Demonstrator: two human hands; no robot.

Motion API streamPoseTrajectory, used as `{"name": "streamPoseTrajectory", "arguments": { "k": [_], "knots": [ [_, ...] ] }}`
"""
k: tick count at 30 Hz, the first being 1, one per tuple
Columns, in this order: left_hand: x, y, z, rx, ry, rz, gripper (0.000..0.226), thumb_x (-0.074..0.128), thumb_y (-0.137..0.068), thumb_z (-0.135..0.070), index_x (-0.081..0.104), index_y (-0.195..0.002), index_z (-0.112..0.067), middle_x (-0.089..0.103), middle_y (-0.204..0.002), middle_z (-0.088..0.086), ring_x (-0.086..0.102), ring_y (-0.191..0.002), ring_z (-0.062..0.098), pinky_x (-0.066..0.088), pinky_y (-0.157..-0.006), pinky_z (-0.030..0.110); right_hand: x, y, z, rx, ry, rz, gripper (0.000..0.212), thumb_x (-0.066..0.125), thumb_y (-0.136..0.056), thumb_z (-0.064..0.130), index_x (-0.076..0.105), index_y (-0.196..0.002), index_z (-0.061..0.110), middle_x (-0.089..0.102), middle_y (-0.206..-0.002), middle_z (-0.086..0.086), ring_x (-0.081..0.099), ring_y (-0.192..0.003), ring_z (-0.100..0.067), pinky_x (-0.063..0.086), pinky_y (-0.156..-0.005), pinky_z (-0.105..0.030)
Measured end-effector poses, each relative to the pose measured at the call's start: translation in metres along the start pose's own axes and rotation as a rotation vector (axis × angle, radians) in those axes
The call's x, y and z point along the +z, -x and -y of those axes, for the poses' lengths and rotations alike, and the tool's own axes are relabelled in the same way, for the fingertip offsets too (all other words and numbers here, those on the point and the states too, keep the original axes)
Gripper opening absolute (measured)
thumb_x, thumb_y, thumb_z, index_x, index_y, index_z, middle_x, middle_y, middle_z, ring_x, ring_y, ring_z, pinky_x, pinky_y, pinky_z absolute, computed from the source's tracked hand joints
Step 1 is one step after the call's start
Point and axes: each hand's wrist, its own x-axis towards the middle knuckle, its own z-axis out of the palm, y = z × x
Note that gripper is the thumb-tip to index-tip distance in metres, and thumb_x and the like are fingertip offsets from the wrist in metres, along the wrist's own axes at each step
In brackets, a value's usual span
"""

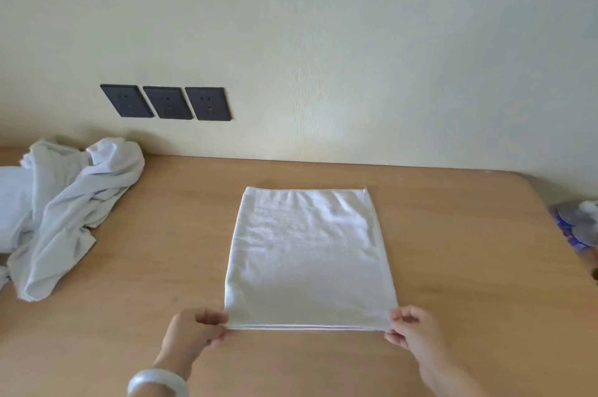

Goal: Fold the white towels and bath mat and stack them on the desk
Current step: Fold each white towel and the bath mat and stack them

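Observation:
A white towel (307,254), folded into a flat rectangle of several layers, lies in the middle of the wooden desk (145,267). My left hand (194,330) pinches its near left corner. My right hand (412,328) pinches its near right corner. Both corners sit at desk level. A crumpled heap of white towels (68,212) lies at the desk's far left, unfolded, partly cut off by the frame edge.
The desk backs onto a pale wall with three dark sockets (166,102) above its left half. Beyond the rounded right corner of the desk sits a blurred blue and white object (579,225). A pale bangle (157,382) circles my left wrist.

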Motion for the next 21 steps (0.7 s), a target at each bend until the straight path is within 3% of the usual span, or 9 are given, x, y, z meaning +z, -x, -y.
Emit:
{"name": "streamPoseTrajectory", "arguments": {
  "k": [2,5,9,11,13,14,16,18,21],
  "knots": [
    [-0.002,-0.009,0.021,-0.036,0.024,0.014,0.034,0.065,-0.043,0.002,0.074,-0.076,0.003,0.069,-0.071,0.028,0.062,-0.070,0.030,0.050,-0.084,0.053,0.000,-0.002,-0.009,0.023,0.028,-0.012,0.008,0.060,-0.086,-0.012,0.061,-0.081,-0.006,0.062,-0.085,-0.022,0.063,-0.063,-0.028,0.061,-0.064,-0.037],
    [-0.002,-0.009,0.015,-0.045,0.040,-0.005,0.038,0.056,-0.041,0.003,0.072,-0.076,0.004,0.068,-0.063,0.021,0.058,-0.067,0.028,0.046,-0.074,0.043,-0.002,-0.002,-0.003,0.037,0.121,0.012,0.005,0.061,-0.087,-0.007,0.063,-0.083,-0.004,0.064,-0.076,-0.017,0.066,-0.064,-0.028,0.057,-0.080,-0.050],
    [0.003,-0.005,-0.016,0.101,-0.236,-0.078,0.025,0.057,-0.054,-0.005,0.073,-0.070,-0.016,0.069,-0.064,0.002,0.060,-0.070,0.025,0.042,-0.065,0.029,0.001,-0.001,0.023,-0.063,0.454,-0.027,0.015,0.052,-0.082,-0.002,0.062,-0.075,0.008,0.061,-0.073,-0.006,0.057,-0.062,-0.021,0.056,-0.064,-0.037],
    [0.015,-0.007,-0.027,0.250,-0.425,-0.209,0.025,0.054,-0.076,0.002,0.070,-0.079,-0.017,0.067,-0.086,0.002,0.060,-0.085,0.025,0.041,-0.071,0.030,0.013,-0.001,0.035,-0.280,0.800,-0.110,0.020,0.046,-0.078,-0.002,0.053,-0.066,0.012,0.051,-0.066,-0.002,0.051,-0.063,-0.023,0.037,-0.051,-0.031],
    [0.039,-0.010,-0.031,0.448,-0.583,-0.262,0.028,0.050,-0.084,0.003,0.067,-0.100,-0.012,0.056,-0.108,0.003,0.055,-0.102,0.026,0.040,-0.084,0.029,0.038,0.000,0.038,-0.554,0.994,-0.169,0.019,0.050,-0.080,-0.002,0.059,-0.082,0.014,0.053,-0.084,-0.003,0.055,-0.087,-0.027,0.038,-0.063,-0.030],
    [0.054,-0.012,-0.030,0.545,-0.685,-0.256,0.030,0.049,-0.087,-0.004,0.064,-0.112,-0.011,0.054,-0.120,0.004,0.053,-0.112,0.025,0.038,-0.093,0.029,0.055,0.000,0.035,-0.675,1.014,-0.161,0.023,0.053,-0.084,0.000,0.062,-0.101,0.012,0.058,-0.105,-0.006,0.055,-0.107,-0.028,0.043,-0.079,-0.028],
    [0.087,-0.020,-0.019,0.716,-0.867,-0.171,0.045,0.043,-0.092,-0.025,0.054,-0.133,-0.011,0.045,-0.145,0.008,0.045,-0.133,0.028,0.030,-0.107,0.035,0.092,-0.003,0.022,-0.849,1.044,-0.067,0.042,0.054,-0.090,0.008,0.052,-0.132,0.008,0.045,-0.144,-0.010,0.039,-0.137,-0.028,0.032,-0.111,-0.035],
    [0.108,-0.026,-0.005,0.801,-1.044,-0.087,0.059,0.034,-0.093,-0.040,0.040,-0.147,-0.017,0.031,-0.157,0.008,0.028,-0.145,0.027,0.022,-0.110,0.045,0.110,-0.008,0.005,-0.957,1.129,0.037,0.049,0.042,-0.096,0.024,0.042,-0.143,0.010,0.029,-0.156,-0.007,0.028,-0.144,-0.026,0.019,-0.115,-0.043],
    [0.101,-0.029,0.016,0.802,-1.122,-0.117,0.061,0.028,-0.097,-0.051,0.023,-0.154,-0.030,0.016,-0.162,0.000,0.014,-0.149,0.022,0.017,-0.114,0.050,0.095,-0.016,-0.020,-0.885,1.251,0.020,0.059,0.020,-0.101,0.044,0.034,-0.149,0.013,0.022,-0.159,-0.004,0.022,-0.146,-0.022,0.019,-0.114,-0.049]
  ]
}}
